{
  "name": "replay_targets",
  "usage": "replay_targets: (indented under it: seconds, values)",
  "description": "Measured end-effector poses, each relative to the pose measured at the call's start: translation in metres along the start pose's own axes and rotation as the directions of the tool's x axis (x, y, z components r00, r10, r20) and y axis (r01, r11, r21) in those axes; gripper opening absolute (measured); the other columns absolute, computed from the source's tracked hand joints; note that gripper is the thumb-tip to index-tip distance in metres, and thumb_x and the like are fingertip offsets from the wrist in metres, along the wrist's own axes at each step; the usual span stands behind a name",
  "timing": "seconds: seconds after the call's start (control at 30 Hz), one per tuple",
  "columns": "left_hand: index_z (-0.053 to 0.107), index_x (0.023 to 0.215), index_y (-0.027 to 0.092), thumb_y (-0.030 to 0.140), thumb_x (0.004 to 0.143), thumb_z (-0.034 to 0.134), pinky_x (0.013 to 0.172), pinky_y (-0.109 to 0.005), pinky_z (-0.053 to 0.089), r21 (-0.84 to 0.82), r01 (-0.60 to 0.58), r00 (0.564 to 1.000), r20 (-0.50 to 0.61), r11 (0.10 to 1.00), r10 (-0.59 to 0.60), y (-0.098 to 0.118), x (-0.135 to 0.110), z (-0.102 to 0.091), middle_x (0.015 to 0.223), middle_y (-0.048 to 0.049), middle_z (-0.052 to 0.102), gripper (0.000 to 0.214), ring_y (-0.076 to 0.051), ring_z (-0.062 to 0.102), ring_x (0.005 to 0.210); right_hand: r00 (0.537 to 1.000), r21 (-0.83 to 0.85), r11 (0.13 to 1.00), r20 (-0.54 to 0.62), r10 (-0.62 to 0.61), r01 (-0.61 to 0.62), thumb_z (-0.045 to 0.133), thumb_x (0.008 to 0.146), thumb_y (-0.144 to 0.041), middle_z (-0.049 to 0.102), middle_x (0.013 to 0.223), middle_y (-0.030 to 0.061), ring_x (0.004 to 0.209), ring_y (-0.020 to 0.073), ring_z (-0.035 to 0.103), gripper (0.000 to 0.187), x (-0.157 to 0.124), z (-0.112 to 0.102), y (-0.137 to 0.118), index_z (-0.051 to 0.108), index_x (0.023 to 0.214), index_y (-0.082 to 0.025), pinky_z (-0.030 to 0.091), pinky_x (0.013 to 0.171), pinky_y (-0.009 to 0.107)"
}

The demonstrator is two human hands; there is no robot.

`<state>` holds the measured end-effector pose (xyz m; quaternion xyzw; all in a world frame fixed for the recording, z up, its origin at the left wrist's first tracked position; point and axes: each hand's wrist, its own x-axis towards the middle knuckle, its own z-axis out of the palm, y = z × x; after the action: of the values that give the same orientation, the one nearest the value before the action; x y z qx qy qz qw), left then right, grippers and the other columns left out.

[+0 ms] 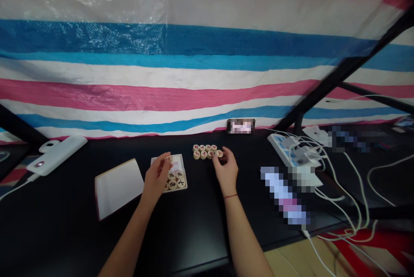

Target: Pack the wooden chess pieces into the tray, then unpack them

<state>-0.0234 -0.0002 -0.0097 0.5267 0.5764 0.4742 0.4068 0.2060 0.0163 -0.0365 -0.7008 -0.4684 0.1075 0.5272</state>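
Note:
My left hand (pixel 157 178) is over a shallow white tray (pixel 184 169), and its fingertips pinch a round wooden xiangqi piece (pixel 168 159) at the tray's far edge. Several similar pieces with red or black characters (pixel 176 180) lie in the tray, partly hidden by that hand. My right hand (pixel 227 168) is beyond the tray, its fingers curled around a wooden piece (pixel 220 153). That piece sits at the end of a tight double row of several pieces (pixel 203 152) on the black table (pixel 207 221).
A white booklet (pixel 118 188) lies left of the tray, with a white power bank (pixel 56 155) beyond it. On the right are a power strip (pixel 287 150), tangled white cables (pixel 343 191) and pixelated objects (pixel 281 195). A striped tarpaulin (pixel 194 70) hangs behind the table.

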Motion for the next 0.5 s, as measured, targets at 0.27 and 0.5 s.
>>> replay_targets:
  seconds: [0.27, 0.5]
  values:
    - [0.063, 0.119, 0.019, 0.043, 0.069, 0.073, 0.074, -0.031, 0.057, -0.139, 0.127, 0.99, 0.08, 0.982, -0.116, 0.0, 0.003, -0.003, 0.097, -0.0059, 0.072, 0.057, -0.022, 0.069, 0.09, 0.993, -0.358, 0.934, 0.107, 0.05, -0.009, 0.058, 0.075, -0.03, 0.069, 0.093, 0.0072, 0.089, 0.0255, 0.059, 0.027, 0.006, -0.004, 0.015, 0.064, 0.098, -0.019, 0.04, 0.075, 0.034]
    - [0.064, 0.119, 0.018, 0.052, 0.068, 0.071, 0.068, -0.029, 0.056, -0.165, 0.18, 0.978, 0.138, 0.97, -0.158, 0.012, -0.003, -0.003, 0.081, -0.0029, 0.071, 0.062, -0.02, 0.068, 0.079, 0.989, -0.45, 0.893, 0.136, 0.064, 0.005, 0.059, 0.077, -0.029, 0.068, 0.099, 0.0073, 0.093, 0.0258, 0.056, 0.026, 0.006, -0.002, 0.011, 0.066, 0.1, -0.018, 0.036, 0.073, 0.032]
